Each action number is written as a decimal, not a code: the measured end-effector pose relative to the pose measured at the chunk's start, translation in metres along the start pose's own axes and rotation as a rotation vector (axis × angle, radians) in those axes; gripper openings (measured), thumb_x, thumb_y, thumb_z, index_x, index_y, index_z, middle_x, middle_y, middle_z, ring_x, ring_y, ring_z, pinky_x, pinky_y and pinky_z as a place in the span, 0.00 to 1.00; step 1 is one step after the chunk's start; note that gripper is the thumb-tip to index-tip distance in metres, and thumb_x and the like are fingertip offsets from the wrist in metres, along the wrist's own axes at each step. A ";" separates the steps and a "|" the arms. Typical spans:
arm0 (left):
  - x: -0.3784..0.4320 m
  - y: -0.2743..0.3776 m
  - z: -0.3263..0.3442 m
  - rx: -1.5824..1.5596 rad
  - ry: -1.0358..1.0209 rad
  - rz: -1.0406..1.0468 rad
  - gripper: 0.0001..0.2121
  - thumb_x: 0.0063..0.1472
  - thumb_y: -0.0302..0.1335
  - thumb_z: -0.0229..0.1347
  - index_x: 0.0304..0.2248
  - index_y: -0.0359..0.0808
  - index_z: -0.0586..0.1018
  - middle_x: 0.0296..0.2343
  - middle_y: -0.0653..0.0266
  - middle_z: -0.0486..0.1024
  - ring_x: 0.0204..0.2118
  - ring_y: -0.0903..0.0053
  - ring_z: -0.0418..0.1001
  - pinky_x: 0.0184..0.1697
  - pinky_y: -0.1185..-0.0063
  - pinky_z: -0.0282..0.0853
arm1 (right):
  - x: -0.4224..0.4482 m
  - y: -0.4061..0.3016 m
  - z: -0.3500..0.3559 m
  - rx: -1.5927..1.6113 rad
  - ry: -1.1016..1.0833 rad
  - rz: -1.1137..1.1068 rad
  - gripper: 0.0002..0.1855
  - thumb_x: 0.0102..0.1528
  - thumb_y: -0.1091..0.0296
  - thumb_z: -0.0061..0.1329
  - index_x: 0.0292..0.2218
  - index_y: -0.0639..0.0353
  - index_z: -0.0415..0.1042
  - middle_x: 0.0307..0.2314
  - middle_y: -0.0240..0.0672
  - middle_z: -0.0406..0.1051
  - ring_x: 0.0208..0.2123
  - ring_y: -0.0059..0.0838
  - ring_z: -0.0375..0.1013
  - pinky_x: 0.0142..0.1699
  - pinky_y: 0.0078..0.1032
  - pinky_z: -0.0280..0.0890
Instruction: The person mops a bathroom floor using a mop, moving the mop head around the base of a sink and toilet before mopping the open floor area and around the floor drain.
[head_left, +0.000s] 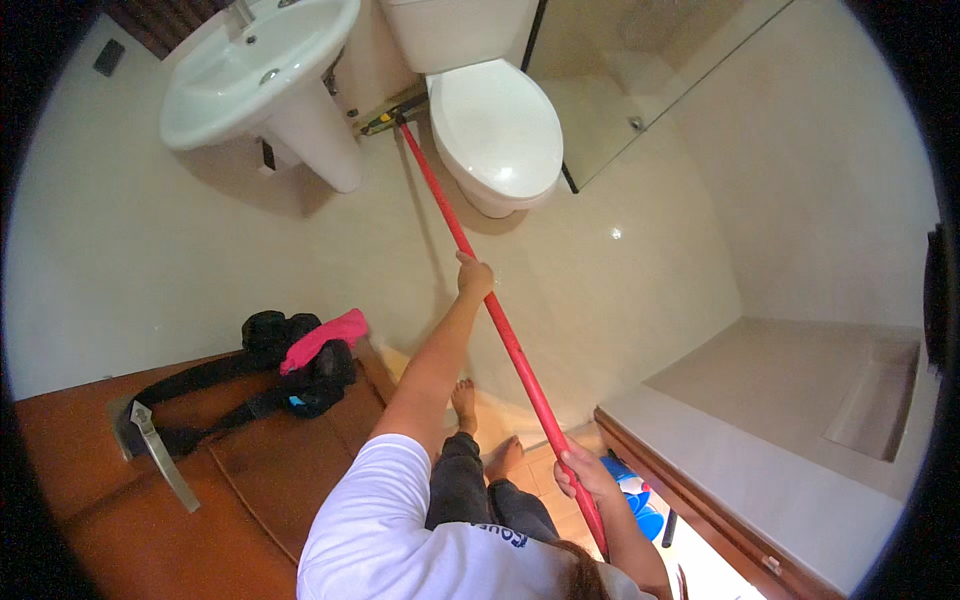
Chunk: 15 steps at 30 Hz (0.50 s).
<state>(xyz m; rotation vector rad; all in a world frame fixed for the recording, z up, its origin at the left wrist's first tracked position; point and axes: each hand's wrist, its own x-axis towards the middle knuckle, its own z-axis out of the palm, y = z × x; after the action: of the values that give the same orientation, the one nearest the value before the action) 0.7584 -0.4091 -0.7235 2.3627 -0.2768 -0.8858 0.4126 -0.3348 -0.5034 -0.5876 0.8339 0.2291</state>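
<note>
A long red pole (514, 349) runs diagonally from beside my body toward the back wall. At its far end is a narrow black and yellow head (388, 118), probably that of a floor squeegee. The head lies on the floor along the wall, between the washbasin pedestal (322, 142) and the toilet (496, 135). My left hand (475, 277) grips the pole near its middle, with the arm stretched forward. Closer to my body, my right hand (585, 471) is wrapped around the lower part. Part of the head is hidden behind the toilet.
A glass shower panel (622, 90) stands right of the toilet. At left, a brown door (247, 457) has a metal lever handle (161, 457) with black straps and a pink cloth (324, 341) hanging from it. Blue containers (646, 517) stand behind the door frame (675, 484) at lower right.
</note>
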 end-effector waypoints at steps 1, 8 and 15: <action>-0.002 0.001 0.002 -0.001 -0.012 -0.013 0.32 0.51 0.26 0.43 0.49 0.18 0.39 0.31 0.39 0.69 0.33 0.56 0.70 0.37 0.70 0.66 | -0.001 0.002 -0.003 0.045 -0.009 0.019 0.25 0.55 0.59 0.35 0.53 0.43 0.45 0.11 0.27 0.54 0.08 0.18 0.54 0.13 0.14 0.50; -0.024 -0.017 -0.009 0.062 0.062 0.033 0.32 0.51 0.26 0.43 0.49 0.19 0.39 0.31 0.40 0.69 0.33 0.56 0.70 0.37 0.70 0.66 | -0.020 0.027 0.012 0.352 -0.148 0.053 0.23 0.55 0.56 0.35 0.51 0.41 0.48 0.11 0.27 0.53 0.08 0.18 0.52 0.12 0.14 0.48; 0.025 -0.014 -0.022 0.006 0.030 -0.004 0.34 0.51 0.27 0.44 0.49 0.19 0.38 0.31 0.41 0.69 0.34 0.57 0.70 0.37 0.71 0.66 | 0.021 0.002 0.003 0.181 -0.117 0.071 0.25 0.55 0.59 0.35 0.53 0.42 0.45 0.11 0.27 0.54 0.08 0.17 0.53 0.12 0.14 0.49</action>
<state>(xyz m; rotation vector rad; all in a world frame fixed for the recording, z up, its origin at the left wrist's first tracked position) 0.7909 -0.3971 -0.7321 2.3804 -0.2635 -0.8513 0.4275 -0.3321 -0.5178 -0.3720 0.7541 0.2475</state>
